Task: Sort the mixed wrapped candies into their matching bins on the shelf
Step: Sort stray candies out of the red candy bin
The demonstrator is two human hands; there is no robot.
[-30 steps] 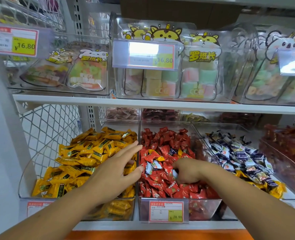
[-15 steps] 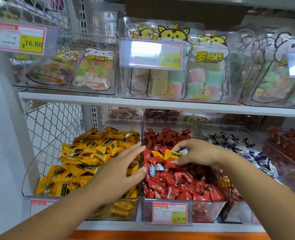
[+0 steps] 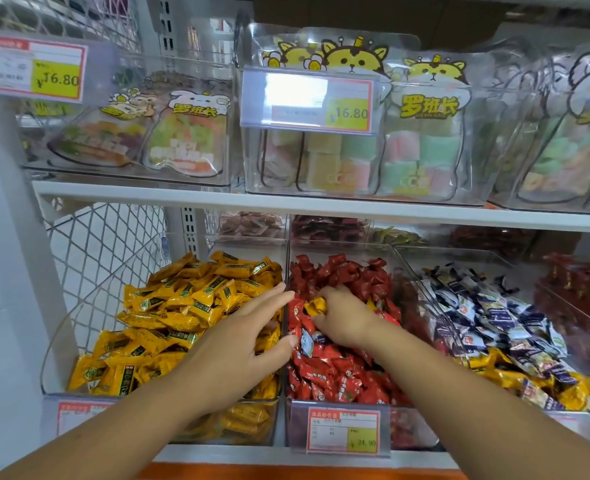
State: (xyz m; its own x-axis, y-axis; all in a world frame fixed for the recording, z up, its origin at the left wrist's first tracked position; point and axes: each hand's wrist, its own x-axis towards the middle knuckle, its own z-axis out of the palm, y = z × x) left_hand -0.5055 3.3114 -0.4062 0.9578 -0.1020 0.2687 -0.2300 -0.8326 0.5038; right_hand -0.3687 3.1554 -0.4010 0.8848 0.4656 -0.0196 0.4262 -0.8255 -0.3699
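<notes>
Three clear bins stand side by side on the lower shelf. The left bin (image 3: 79,341) is heaped with yellow wrapped candies (image 3: 182,306). The middle bin (image 3: 342,427) holds red candies (image 3: 338,372) with a few strays, among them a blue-and-white candy (image 3: 306,342). My right hand (image 3: 347,318) is down in the red pile and pinches a yellow candy (image 3: 316,304). My left hand (image 3: 238,348) lies with its fingers straight over the right side of the yellow pile, its fingertips at the wall between the two bins.
The right bin (image 3: 459,261) holds blue-and-white candies (image 3: 487,313) with yellow ones mixed in at its front (image 3: 528,382). Another bin of red packets (image 3: 584,299) is at the far right. Bagged sweets fill clear boxes (image 3: 307,161) on the shelf above. A price tag (image 3: 343,431) hangs on the middle bin.
My right hand has dropped from above the red pile back down into it, still with a yellow candy between its fingers. My left hand has stayed where it was.
</notes>
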